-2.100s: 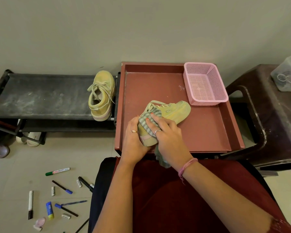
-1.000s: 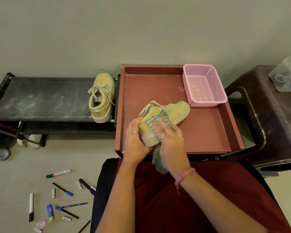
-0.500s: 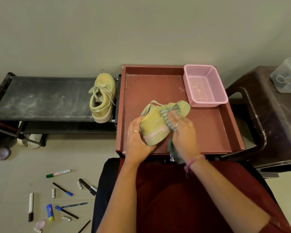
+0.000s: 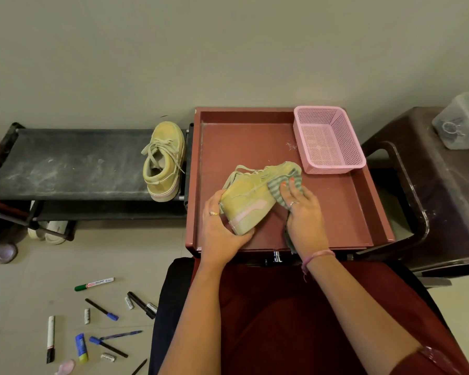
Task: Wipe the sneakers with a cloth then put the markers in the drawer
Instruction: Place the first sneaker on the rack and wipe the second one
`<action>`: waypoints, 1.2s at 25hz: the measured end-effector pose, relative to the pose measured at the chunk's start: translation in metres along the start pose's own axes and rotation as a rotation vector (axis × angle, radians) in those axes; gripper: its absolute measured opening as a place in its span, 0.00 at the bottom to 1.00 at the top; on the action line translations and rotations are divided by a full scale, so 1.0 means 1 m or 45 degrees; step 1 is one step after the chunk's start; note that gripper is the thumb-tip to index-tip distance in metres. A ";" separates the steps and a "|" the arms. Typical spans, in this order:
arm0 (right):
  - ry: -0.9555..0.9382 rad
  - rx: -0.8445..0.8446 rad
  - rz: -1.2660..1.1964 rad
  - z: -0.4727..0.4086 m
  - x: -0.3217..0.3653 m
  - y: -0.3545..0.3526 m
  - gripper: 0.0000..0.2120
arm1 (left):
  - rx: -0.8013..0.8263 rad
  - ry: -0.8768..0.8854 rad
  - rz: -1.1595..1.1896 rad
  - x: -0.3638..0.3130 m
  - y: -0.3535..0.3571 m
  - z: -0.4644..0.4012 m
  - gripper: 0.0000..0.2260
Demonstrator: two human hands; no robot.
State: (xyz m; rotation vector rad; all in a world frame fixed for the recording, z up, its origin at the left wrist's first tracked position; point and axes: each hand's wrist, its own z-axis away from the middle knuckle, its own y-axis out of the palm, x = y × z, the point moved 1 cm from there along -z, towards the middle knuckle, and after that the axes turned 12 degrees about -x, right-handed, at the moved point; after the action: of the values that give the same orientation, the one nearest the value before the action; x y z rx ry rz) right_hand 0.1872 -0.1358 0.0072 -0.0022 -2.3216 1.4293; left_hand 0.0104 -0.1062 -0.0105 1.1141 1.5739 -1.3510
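Note:
A yellow-green sneaker (image 4: 251,197) with a pink stripe lies on its side in the open red-brown drawer (image 4: 341,212). My left hand (image 4: 220,231) grips its heel. With my right hand (image 4: 303,217) I press a grey-green striped cloth (image 4: 282,185) against the sneaker's toe end. The second sneaker (image 4: 164,161) stands on the black shoe rack (image 4: 65,163) to the left. Several markers and pens (image 4: 98,315) are scattered across the floor at lower left, among them a green marker (image 4: 94,284) and a white one (image 4: 50,338).
A pink mesh basket (image 4: 328,139) sits in the drawer's far right corner. A dark brown plastic stool (image 4: 431,196) with a clear container (image 4: 460,123) stands to the right. White footwear (image 4: 49,231) lies under the rack. My lap in red cloth fills the foreground.
My right hand has slid the cloth along the sneaker from the heel towards the toe. My left hand has stayed on the heel, and the shoe has tipped further onto its side.

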 end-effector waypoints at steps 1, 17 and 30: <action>0.018 0.022 -0.031 0.006 0.010 -0.004 0.31 | 0.001 -0.004 -0.003 0.000 -0.001 0.000 0.41; 0.082 0.369 -0.060 -0.016 0.013 -0.022 0.33 | -0.011 -0.028 -0.036 0.000 0.003 0.000 0.42; -0.411 0.321 0.302 -0.001 0.058 -0.023 0.23 | 0.008 -0.033 -0.004 -0.002 0.005 0.002 0.41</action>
State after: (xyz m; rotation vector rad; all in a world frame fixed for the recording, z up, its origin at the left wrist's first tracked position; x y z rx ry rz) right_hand 0.1388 -0.1335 0.0467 0.0282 -2.4357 1.9618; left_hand 0.0157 -0.1078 -0.0106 1.0936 1.5544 -1.3685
